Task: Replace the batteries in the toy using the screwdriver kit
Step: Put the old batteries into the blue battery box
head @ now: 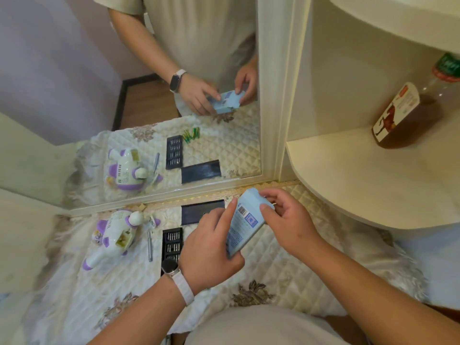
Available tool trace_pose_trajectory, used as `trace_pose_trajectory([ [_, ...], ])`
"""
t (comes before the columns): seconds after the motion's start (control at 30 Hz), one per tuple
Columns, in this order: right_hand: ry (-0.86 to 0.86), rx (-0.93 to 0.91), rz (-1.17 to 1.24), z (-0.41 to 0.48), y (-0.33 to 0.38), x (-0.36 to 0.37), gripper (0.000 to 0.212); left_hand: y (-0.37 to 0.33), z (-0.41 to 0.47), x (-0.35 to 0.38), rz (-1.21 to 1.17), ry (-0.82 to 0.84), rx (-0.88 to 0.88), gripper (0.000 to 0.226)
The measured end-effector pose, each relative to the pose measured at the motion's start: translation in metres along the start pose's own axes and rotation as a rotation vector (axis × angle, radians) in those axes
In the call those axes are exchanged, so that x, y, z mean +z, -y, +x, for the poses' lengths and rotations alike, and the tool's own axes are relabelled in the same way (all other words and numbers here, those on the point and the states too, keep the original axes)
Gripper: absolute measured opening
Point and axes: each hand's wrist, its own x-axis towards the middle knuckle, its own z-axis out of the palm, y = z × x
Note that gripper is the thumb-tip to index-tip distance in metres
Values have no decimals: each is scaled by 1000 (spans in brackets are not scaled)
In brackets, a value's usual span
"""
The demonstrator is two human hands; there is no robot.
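A light blue battery box [245, 221] is held above the quilted cloth by both hands. My left hand [211, 250] grips its lower end, index finger along its side. My right hand [286, 220] pinches its top end. The white and purple toy [112, 235] lies at the left with its battery compartment open. Next to it lies a grey screwdriver [149, 246]. The black bit tray [172, 241] and its black lid [199, 212] lie behind my left hand. Green batteries [191, 134] show only in the mirror.
A mirror [149, 95] stands along the back edge and repeats the scene. At the right, a cream shelf [373, 185] juts over the table and carries a brown bottle [410, 108]. The quilted cloth [286, 270] covers the table.
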Motion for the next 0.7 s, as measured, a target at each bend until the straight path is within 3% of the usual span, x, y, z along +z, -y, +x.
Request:
trace_pose_trajectory([
  [0.37, 109, 175, -110, 14, 4, -4, 7, 5, -3, -1, 80, 52, -9, 88],
  [0.7, 117, 267, -63, 8, 6, -10, 21, 4, 0, 0, 131, 70, 64, 87],
])
